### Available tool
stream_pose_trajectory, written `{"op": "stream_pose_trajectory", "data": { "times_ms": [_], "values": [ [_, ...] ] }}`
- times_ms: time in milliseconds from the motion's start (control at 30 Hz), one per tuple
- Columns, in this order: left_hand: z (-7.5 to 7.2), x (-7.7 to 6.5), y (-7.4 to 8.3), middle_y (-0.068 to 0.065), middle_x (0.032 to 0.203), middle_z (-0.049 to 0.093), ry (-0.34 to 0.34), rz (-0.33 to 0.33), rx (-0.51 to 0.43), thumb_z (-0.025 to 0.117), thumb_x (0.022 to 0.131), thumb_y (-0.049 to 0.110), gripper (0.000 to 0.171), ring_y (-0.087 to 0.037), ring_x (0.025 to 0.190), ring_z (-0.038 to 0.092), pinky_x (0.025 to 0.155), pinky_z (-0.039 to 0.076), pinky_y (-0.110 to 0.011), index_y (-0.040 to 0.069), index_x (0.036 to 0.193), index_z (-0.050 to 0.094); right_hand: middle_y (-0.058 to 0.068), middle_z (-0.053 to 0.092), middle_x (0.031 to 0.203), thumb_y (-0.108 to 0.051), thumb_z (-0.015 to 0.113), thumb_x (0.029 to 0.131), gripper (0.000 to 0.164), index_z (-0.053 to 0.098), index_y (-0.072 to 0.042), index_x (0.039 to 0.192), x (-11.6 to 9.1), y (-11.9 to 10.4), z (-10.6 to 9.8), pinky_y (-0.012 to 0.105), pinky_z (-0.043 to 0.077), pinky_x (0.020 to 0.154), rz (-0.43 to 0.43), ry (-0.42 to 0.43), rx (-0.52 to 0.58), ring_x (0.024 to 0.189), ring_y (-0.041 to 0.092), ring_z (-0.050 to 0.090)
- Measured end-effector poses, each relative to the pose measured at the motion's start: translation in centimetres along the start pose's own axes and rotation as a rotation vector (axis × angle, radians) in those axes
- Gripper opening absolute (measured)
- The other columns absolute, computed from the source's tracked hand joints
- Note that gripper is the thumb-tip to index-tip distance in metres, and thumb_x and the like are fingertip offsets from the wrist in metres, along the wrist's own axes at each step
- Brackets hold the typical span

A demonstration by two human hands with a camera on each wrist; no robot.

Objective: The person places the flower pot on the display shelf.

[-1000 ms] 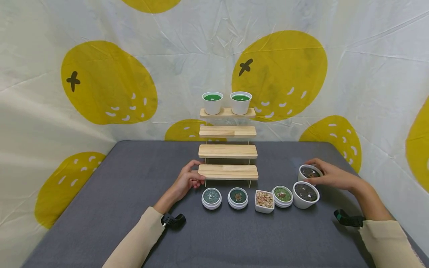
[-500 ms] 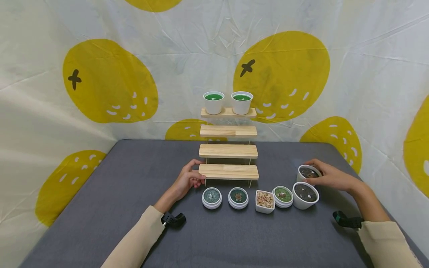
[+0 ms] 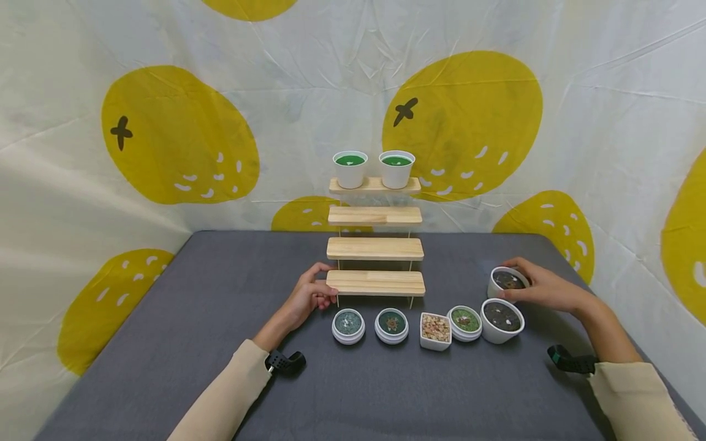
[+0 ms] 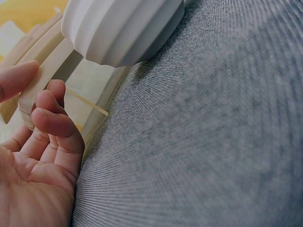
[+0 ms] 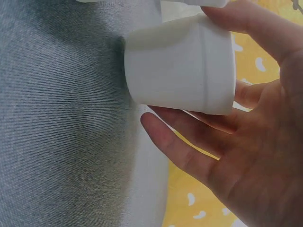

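Note:
My left hand (image 3: 303, 297) holds the left end of the lowest tier of a four-step wooden display stand (image 3: 375, 283). In the left wrist view, the thumb is above the board and the fingers are curled below it. At the right, my right hand (image 3: 546, 289) grips a white cup (image 3: 508, 280) with a dark, glossy filling, thumb and fingers on either side. The right wrist view shows its smooth white wall (image 5: 175, 66), with the base close to the cloth. A second dark-filled cup (image 3: 502, 318) stands just in front of it.
Two green-filled white cups (image 3: 373, 171) stand on the top tier. Before the stand are a blue-grey pot (image 3: 348, 324), a dark green pot (image 3: 391, 324), a square dish of pebbles (image 3: 436, 331) and a mossy green pot (image 3: 466, 321). Patterned fabric hangs behind the grey table (image 3: 248, 257).
My right hand and its dark-filled cup have shifted slightly upward in the head view, away from the front cup. The left hand stays at the stand.

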State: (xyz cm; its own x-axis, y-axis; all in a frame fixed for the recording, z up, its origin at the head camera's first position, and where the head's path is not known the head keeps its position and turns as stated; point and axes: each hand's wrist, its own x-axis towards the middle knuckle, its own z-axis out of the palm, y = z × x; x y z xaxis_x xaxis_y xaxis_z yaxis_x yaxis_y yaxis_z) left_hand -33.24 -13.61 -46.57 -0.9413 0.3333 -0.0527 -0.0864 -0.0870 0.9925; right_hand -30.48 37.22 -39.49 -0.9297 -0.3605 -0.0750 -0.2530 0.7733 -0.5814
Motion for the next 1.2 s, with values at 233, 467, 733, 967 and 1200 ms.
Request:
{"op": "stream_pose_trajectory", "data": {
  "times_ms": [233, 467, 733, 967, 1200],
  "values": [
    [-0.1, -0.1, -0.2, -0.003, 0.066, 0.066, 0.006, 0.002, -0.001, 0.064, 0.087, 0.001, 0.050, -0.011, 0.052, 0.053, 0.049, 0.043, -0.023, 0.006, 0.131, 0.044, 0.022, 0.059, 0.137, -0.035, 0.078, 0.091, 0.070, 0.045, -0.004, 0.145, 0.0, -0.6, -0.1, 0.038, 0.049, 0.083, -0.006, 0.079, -0.044, 0.114, 0.030, 0.057],
    [-0.2, -0.3, -0.2, -0.003, 0.066, 0.066, 0.009, 0.005, -0.001, 0.064, 0.086, 0.000, 0.049, -0.010, 0.052, 0.053, 0.049, 0.043, -0.022, 0.007, 0.131, 0.045, 0.029, 0.049, 0.146, -0.035, 0.076, 0.093, 0.075, 0.037, -0.004, 0.149, -0.1, -1.8, -0.5, 0.047, 0.048, 0.088, -0.012, 0.114, -0.048, 0.125, 0.043, 0.053],
    [-0.2, -0.3, -0.3, -0.003, 0.067, 0.066, 0.008, 0.006, 0.004, 0.065, 0.086, 0.002, 0.051, -0.010, 0.052, 0.053, 0.050, 0.043, -0.023, 0.007, 0.132, 0.045, 0.028, 0.050, 0.141, -0.039, 0.074, 0.094, 0.078, 0.032, -0.004, 0.149, -0.5, -3.1, -0.9, 0.034, 0.046, 0.078, 0.013, 0.140, -0.033, 0.112, 0.037, 0.054],
    [-0.1, -0.3, -0.5, -0.001, 0.067, 0.066, 0.002, 0.000, 0.013, 0.065, 0.086, 0.001, 0.050, -0.010, 0.052, 0.053, 0.050, 0.043, -0.023, 0.007, 0.132, 0.045, 0.023, 0.054, 0.136, -0.040, 0.075, 0.093, 0.075, 0.036, -0.006, 0.147, 0.0, -4.5, -0.9, 0.030, 0.046, 0.074, -0.023, 0.174, -0.048, 0.100, 0.030, 0.056],
    [0.1, -0.3, -0.1, -0.002, 0.067, 0.066, 0.003, 0.011, 0.008, 0.065, 0.086, 0.002, 0.049, -0.011, 0.052, 0.053, 0.050, 0.042, -0.023, 0.009, 0.131, 0.046, 0.020, 0.059, 0.132, -0.037, 0.076, 0.092, 0.073, 0.038, -0.006, 0.146, 1.8, -6.4, -1.2, 0.029, 0.047, 0.073, -0.093, 0.185, -0.051, 0.101, 0.029, 0.056]
  ]
}}
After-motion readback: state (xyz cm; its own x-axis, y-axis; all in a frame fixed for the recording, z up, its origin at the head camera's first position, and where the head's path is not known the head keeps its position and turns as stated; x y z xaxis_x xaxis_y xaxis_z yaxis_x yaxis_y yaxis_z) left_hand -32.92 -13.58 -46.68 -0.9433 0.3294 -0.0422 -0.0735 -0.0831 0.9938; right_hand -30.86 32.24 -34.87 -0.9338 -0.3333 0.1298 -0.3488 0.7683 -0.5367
